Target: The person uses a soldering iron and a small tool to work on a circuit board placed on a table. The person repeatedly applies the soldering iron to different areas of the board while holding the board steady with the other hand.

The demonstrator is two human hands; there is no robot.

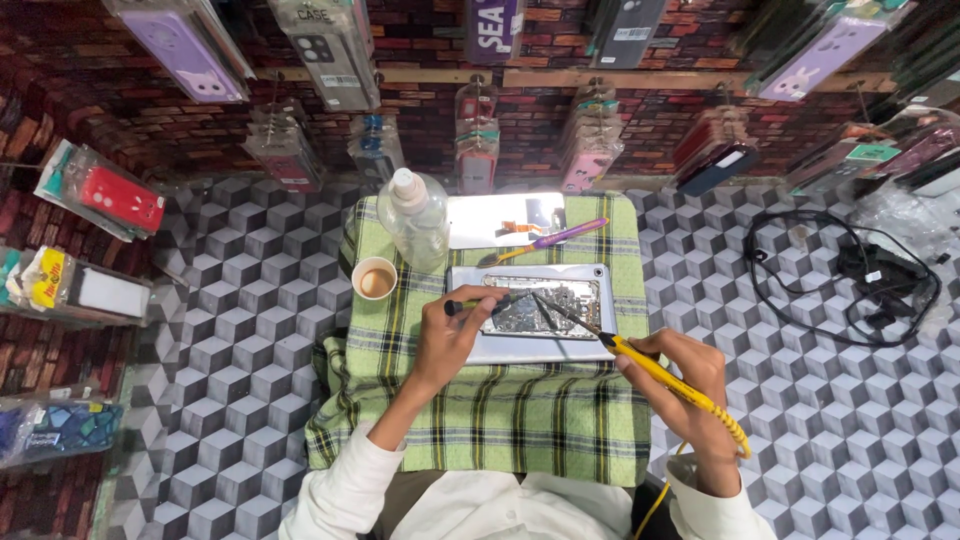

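one opened phone [530, 305], one bottle [414, 218], one cup [375, 279], roughly fifteen hanging packaged cases [190, 45]

Dark brick-pattern wall [420, 110] running across top; packaged phone cases [190, 45] hanging along it. Grey cube-pattern surface [250, 290] spreading below, green checked cloth [500, 410] lying over the middle.

We see a soft, matt woven cloth [500, 410], checked in green, spread over the table. On it lies an opened phone [530, 312] with a smooth, silvery metal-looking frame and glinting, shiny parts inside. The soldering iron [660, 375] in our right hand [690, 385] has a glossy yellow plastic handle and a dark metal tip. The bottle [415, 220] is clear, shiny plastic. The small cup [375, 278] looks like matt paper. Around the cloth, the cube-patterned surface [250, 300] looks smooth and faintly glossy. The hanging phone cases [320, 45] sit in glossy clear wrappers.
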